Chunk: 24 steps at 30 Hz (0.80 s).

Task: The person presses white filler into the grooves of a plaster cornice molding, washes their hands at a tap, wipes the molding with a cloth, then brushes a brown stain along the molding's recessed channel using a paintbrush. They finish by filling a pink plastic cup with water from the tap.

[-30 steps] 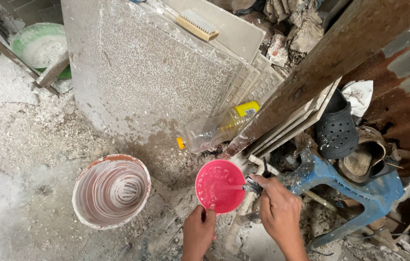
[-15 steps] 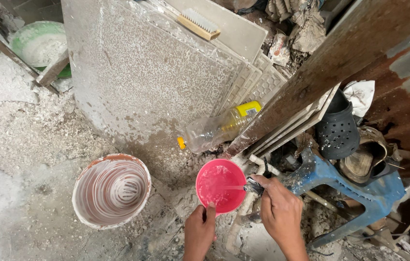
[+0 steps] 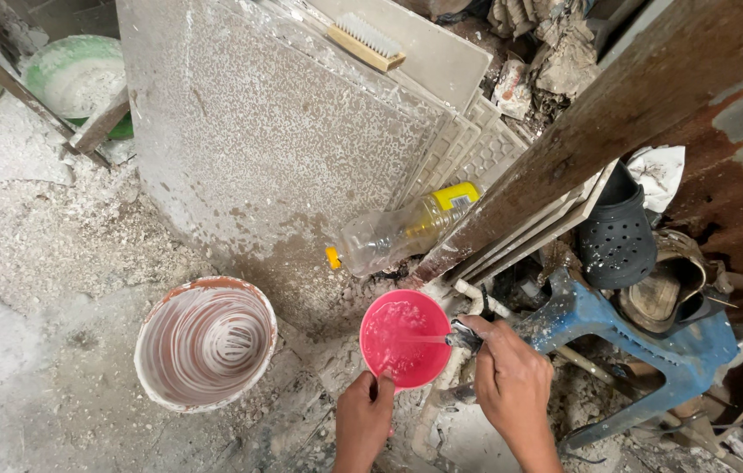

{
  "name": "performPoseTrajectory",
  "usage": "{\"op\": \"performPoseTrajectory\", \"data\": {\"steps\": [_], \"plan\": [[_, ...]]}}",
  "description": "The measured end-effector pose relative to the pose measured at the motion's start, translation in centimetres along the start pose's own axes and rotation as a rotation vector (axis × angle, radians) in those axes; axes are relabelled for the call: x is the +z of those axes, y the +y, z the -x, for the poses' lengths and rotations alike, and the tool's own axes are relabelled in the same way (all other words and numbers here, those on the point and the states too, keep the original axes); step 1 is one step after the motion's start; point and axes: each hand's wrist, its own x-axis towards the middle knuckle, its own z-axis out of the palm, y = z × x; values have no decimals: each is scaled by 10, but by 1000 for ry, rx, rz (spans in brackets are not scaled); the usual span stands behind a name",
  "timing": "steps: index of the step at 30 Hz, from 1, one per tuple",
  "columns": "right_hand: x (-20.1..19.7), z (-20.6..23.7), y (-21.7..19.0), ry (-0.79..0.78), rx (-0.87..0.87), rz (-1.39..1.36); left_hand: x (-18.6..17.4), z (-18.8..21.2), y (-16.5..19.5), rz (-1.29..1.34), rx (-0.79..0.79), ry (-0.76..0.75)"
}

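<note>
My left hand [image 3: 364, 415] grips the near rim of a small pink bowl [image 3: 398, 343] and holds it just above the floor. A thin stream of water runs into the bowl from a metal tap [image 3: 462, 336] at its right rim. My right hand [image 3: 509, 385] is closed over that tap, fingers wrapped on its handle. The tap sits on a white pipe [image 3: 475, 300] that runs along the ground. A little water lies in the bowl.
A plaster-smeared bucket [image 3: 205, 342] stands on the floor to the left. Large tiles [image 3: 258, 131] lean behind, with a brush [image 3: 366, 46] on top and a plastic bottle [image 3: 398, 229] at their foot. A rusty wooden beam [image 3: 617, 123], black clogs [image 3: 615, 233] and a blue stool [image 3: 634, 333] crowd the right.
The hands and bowl have stayed in place. The water in the bowl looks slightly higher.
</note>
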Motion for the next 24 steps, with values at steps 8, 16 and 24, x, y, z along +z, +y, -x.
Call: {"op": "performPoseTrajectory", "data": {"steps": [8, 16, 24], "plan": [[2, 1, 3, -2, 18, 27, 1, -1, 2, 11, -26, -28], [2, 3, 3, 10, -4, 18, 5, 3, 7, 12, -1, -9], [3, 3, 3, 18, -19, 16, 4, 3, 6, 16, 18, -3]]}}
